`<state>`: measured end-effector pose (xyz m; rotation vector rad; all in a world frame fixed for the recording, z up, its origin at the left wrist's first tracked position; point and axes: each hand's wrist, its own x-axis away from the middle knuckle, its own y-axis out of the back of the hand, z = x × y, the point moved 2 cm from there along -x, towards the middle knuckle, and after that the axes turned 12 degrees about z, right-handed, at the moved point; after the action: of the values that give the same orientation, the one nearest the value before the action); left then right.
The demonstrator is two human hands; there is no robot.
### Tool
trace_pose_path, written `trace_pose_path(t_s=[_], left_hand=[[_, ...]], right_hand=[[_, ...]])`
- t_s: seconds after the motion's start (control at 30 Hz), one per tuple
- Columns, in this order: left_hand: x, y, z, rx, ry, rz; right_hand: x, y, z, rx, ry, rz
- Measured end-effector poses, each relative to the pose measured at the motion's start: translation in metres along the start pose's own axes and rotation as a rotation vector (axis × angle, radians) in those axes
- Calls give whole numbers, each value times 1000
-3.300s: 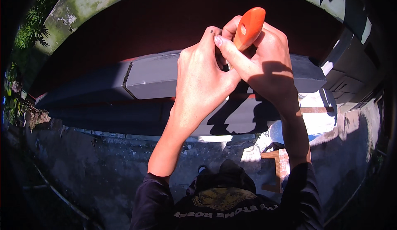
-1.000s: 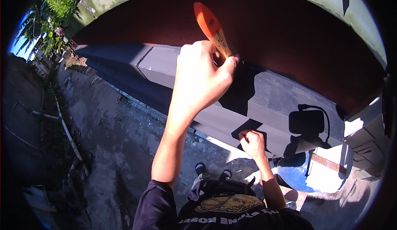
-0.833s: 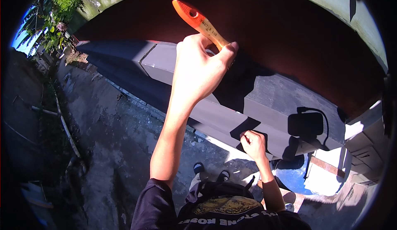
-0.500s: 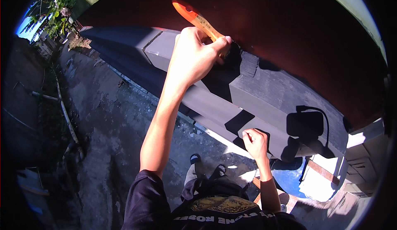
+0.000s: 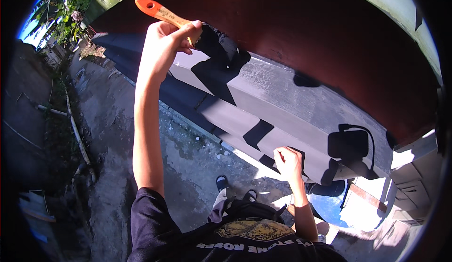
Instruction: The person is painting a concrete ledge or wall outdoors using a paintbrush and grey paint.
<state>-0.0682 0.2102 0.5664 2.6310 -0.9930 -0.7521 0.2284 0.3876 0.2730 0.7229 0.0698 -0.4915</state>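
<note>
Head view: left hand point(image 5: 161, 50) clamped on slim, orange-tipped wooden brush point(image 5: 164, 13), right hand point(image 5: 289, 165) in loose fist.

Left hand point(image 5: 162, 47) pinches far forward; right hand point(image 5: 288, 162) seems loosely curled.

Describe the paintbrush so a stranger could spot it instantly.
Start at the dark red surface above the grey ledge. Near its upper left, the left hand grips the paintbrush, handle pointing up-left. A bright orange end with a hole sets it apart from the dark red and grey around.
</note>
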Motion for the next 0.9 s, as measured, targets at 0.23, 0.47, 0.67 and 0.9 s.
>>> trace_pose_path(t_s=[0.23, 0.47, 0.67, 0.9], left_hand=[[12, -31, 5, -264, 116, 49], [25, 32, -3, -541, -52, -212], [57, -43, -46, -709, -99, -124], [70, -99, -60, -594, -266, -56]], right_hand=[[-2, -3, -4, 3, 16, -18], [-2, -2, 5, -31, -16, 19], [0, -5, 1, -49, -1, 36], [-1, -12, -10, 19, 27, 16]])
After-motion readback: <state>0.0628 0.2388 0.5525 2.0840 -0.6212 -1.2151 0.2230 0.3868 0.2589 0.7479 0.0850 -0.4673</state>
